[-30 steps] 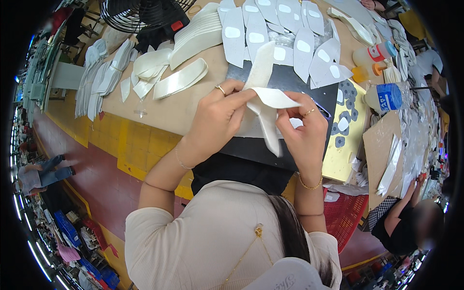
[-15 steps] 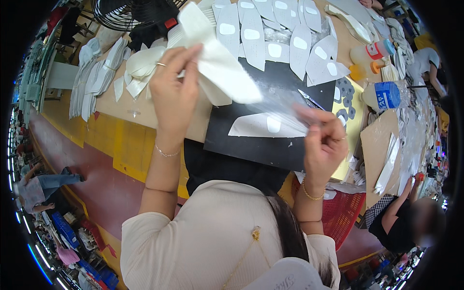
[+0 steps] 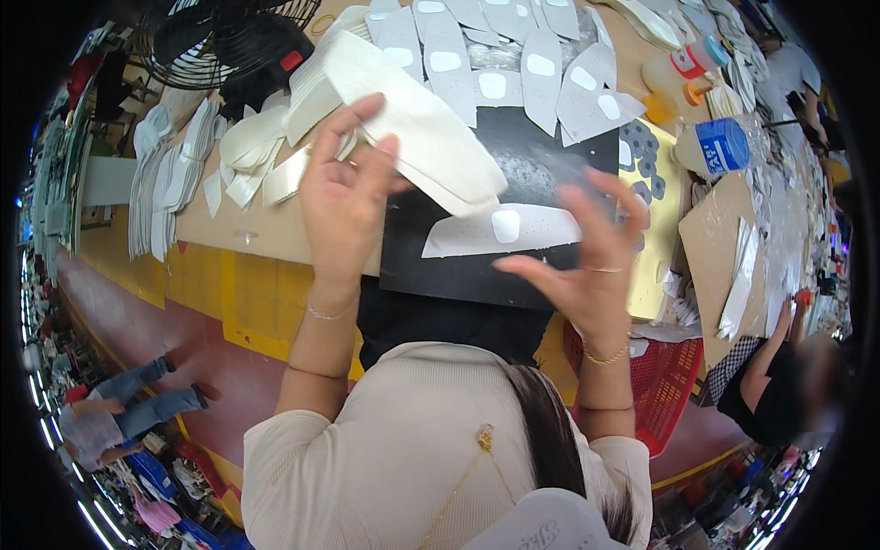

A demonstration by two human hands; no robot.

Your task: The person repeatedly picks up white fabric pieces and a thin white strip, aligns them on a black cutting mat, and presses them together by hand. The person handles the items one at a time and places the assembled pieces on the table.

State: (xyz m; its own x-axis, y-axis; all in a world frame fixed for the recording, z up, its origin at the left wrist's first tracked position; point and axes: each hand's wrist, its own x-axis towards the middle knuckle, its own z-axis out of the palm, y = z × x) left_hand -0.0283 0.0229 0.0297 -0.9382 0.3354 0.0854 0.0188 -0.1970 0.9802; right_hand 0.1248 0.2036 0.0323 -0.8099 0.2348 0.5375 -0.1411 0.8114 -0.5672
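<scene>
- Right hand (image 3: 596, 257): grip wide, thumb well apart from the fingers; fingertips blurred. Position: near right end of gray panel.
- Left hand (image 3: 344, 197): thumb and fingers holding cream strips (image 3: 426, 124), at least two layers, by their near edge.
- Strips slant down rightward over the left part of black mat (image 3: 477, 277); lower end near the panel.
- Gray panel (image 3: 458, 236): on mat, white patch at mid-length.
- Right of mat: yellow board (image 3: 662, 270).
- Beyond mat: more patched panels (image 3: 542, 101).
- Far left: black fan (image 3: 220, 37).
</scene>
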